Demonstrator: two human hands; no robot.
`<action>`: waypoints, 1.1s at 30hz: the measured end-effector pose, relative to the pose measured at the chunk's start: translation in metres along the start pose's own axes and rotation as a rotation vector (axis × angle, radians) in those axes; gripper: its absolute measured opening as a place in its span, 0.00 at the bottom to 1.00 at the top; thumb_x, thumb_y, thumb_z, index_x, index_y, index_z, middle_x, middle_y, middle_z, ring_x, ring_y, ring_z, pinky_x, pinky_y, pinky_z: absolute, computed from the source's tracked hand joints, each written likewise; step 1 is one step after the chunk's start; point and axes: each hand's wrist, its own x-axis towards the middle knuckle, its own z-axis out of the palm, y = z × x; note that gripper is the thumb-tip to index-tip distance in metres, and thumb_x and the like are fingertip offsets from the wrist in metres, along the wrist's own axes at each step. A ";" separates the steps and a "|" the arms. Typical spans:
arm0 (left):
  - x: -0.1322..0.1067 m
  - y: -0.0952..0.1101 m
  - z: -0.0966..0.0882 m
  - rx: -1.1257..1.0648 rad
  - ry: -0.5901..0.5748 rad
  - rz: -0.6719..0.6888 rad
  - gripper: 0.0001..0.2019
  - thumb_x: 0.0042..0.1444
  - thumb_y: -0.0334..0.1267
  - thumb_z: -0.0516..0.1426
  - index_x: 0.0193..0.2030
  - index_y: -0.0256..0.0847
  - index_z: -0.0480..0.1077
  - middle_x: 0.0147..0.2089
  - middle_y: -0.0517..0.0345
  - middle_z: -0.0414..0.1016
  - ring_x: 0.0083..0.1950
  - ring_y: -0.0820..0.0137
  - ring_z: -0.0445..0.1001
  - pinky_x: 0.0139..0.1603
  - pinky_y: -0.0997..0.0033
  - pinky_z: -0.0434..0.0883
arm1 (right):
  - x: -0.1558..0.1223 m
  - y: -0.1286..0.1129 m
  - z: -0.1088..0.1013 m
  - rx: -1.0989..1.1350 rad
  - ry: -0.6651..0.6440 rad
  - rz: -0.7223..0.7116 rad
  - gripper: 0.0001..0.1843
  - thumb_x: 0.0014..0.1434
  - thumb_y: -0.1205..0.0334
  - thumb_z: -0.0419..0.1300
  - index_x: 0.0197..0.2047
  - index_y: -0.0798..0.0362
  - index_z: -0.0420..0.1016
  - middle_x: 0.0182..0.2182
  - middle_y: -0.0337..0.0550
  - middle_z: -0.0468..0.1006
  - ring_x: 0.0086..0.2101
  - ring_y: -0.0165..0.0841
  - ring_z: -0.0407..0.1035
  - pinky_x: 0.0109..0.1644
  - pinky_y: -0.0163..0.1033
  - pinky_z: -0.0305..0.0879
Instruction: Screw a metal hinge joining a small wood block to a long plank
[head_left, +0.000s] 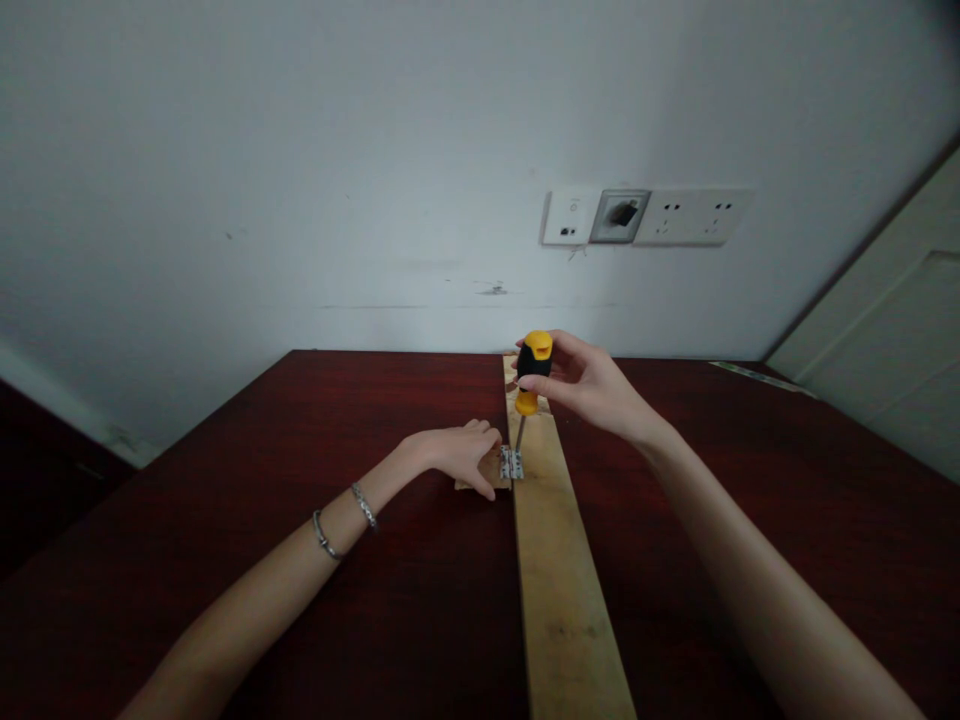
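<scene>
My right hand (576, 378) is closed around the black and yellow handle of a screwdriver (534, 362). The screwdriver stands nearly upright, its tip down at a small metal hinge (511, 463). This hinge bridges a long wooden board (559, 560) and a small wooden block (491, 468) on its left. My left hand (459, 452) rests over the block, thumb on the near side and fingers on the far side, gripping it against the board. Whether a screw sits under the tip is too small to make out.
Everything lies on a dark red wooden table (360, 620) pushed against a white wall (337, 180). Wall sockets (682, 218) are above its back edge, one holding a black plug (624, 212). A thin printed strip (761, 377) lies at the back right, near a pale door (892, 300).
</scene>
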 end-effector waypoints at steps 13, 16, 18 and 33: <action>0.001 0.000 0.002 -0.076 0.029 0.017 0.38 0.43 0.61 0.58 0.55 0.38 0.56 0.53 0.48 0.61 0.54 0.59 0.60 0.52 0.65 0.61 | -0.003 0.005 0.008 -0.092 0.033 -0.070 0.25 0.54 0.58 0.61 0.54 0.46 0.59 0.42 0.44 0.71 0.42 0.37 0.68 0.46 0.46 0.68; 0.001 0.001 0.001 -0.100 0.048 0.033 0.36 0.45 0.59 0.58 0.55 0.38 0.56 0.53 0.48 0.61 0.54 0.59 0.60 0.54 0.65 0.59 | -0.003 0.005 0.010 -0.047 0.034 -0.104 0.33 0.54 0.62 0.60 0.61 0.44 0.52 0.45 0.44 0.71 0.44 0.38 0.69 0.50 0.48 0.67; 0.001 0.002 0.000 -0.115 0.054 0.046 0.35 0.45 0.58 0.58 0.55 0.38 0.56 0.53 0.48 0.61 0.54 0.59 0.61 0.54 0.65 0.60 | -0.003 0.004 0.010 -0.052 0.033 -0.129 0.33 0.54 0.63 0.60 0.61 0.43 0.54 0.46 0.44 0.70 0.46 0.38 0.68 0.51 0.49 0.66; 0.006 0.005 0.007 -0.300 0.189 0.134 0.41 0.47 0.51 0.59 0.62 0.39 0.43 0.60 0.45 0.54 0.59 0.56 0.57 0.57 0.60 0.58 | -0.004 -0.002 -0.002 -0.051 0.000 -0.107 0.21 0.58 0.62 0.56 0.55 0.43 0.65 0.50 0.41 0.70 0.48 0.38 0.66 0.52 0.48 0.65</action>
